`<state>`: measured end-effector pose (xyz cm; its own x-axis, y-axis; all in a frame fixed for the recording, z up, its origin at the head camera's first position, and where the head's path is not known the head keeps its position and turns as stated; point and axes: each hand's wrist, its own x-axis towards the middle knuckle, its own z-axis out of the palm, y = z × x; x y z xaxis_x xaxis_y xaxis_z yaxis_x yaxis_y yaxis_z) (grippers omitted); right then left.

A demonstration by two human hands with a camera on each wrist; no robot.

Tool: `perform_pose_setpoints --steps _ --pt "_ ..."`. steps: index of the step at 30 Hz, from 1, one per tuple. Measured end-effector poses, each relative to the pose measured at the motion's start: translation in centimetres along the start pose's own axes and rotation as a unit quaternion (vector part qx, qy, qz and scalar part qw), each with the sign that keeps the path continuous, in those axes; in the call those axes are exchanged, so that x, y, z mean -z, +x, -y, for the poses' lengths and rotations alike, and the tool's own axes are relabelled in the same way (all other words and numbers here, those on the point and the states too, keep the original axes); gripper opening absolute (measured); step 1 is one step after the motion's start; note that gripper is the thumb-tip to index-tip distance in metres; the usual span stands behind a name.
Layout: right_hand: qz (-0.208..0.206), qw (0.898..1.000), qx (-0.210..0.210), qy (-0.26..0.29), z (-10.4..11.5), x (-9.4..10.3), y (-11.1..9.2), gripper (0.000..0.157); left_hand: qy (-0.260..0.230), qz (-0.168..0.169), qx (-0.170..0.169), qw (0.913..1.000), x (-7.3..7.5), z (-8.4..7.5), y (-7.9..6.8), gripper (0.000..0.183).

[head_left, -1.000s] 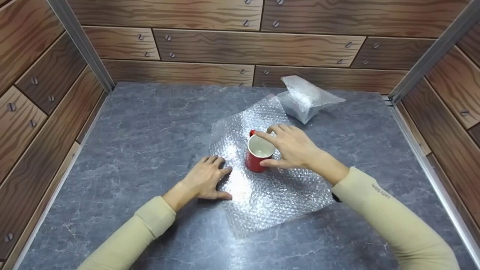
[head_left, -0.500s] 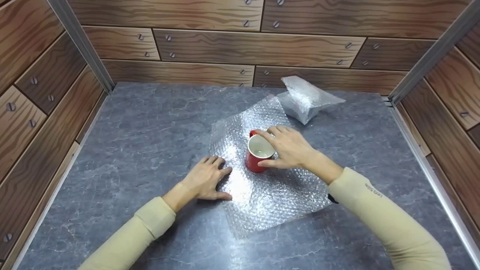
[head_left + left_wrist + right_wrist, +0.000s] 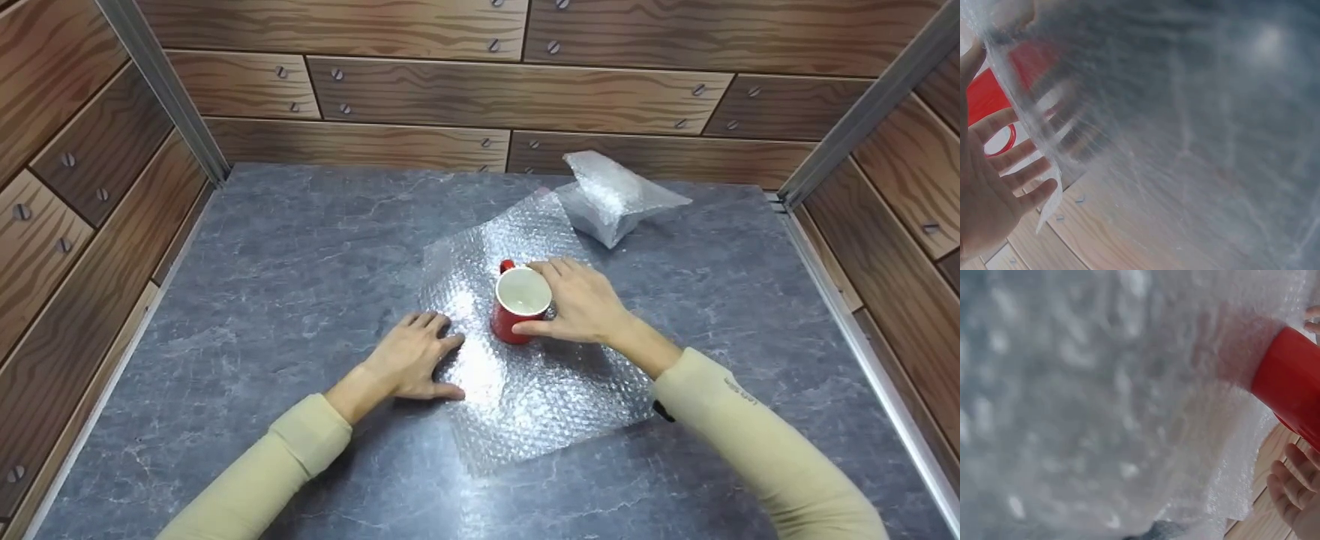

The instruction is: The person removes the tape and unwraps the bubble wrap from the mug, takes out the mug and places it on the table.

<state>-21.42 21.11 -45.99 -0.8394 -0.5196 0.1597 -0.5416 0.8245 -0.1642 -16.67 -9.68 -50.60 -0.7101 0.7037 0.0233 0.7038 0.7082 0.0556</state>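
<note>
A red mug (image 3: 508, 324) with a white inside stands upright on a sheet of bubble wrap (image 3: 547, 401), its handle toward the back. My right hand (image 3: 585, 304) holds the mug from the right, thumb across its front and fingers round the far side. My left hand (image 3: 412, 356) rests with spread fingers at the sheet's left edge, apart from the mug. In the left wrist view, the left fingers (image 3: 1008, 154) extend beside the blurred sheet. The right wrist view has the mug (image 3: 1289, 379) partly behind bubble wrap, above bent fingers (image 3: 1292, 478).
Behind the sheet, a bubble-wrap bundle (image 3: 619, 195) with pointed corners sits on the grey marbled table (image 3: 315, 247). Wood-patterned panels (image 3: 420, 90) enclose the back and both sides, with metal posts (image 3: 169, 90) at the corners.
My right hand has come down from over the mug's rim to its right side, and the forearm has shifted slightly left. The left hand, mug and sheet stay put.
</note>
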Motion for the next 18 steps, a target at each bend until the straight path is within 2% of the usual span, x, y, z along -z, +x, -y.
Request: perform_pose_setpoints --steps 8,14,18 --pt "-0.034 0.997 -0.058 0.034 0.1 -1.5 -0.8 0.098 0.001 0.007 0.001 1.0 0.1 -0.1 0.1 0.089" --pt "-0.06 0.995 -0.069 0.04 0.0 -2.5 -1.0 0.097 0.001 0.012 0.003 0.9999 0.2 -0.1 0.1 0.089" --pt "-0.058 0.994 -0.079 0.05 0.1 -3.0 -1.2 0.099 0.001 0.016 0.005 0.9999 0.2 -0.1 0.1 0.09"
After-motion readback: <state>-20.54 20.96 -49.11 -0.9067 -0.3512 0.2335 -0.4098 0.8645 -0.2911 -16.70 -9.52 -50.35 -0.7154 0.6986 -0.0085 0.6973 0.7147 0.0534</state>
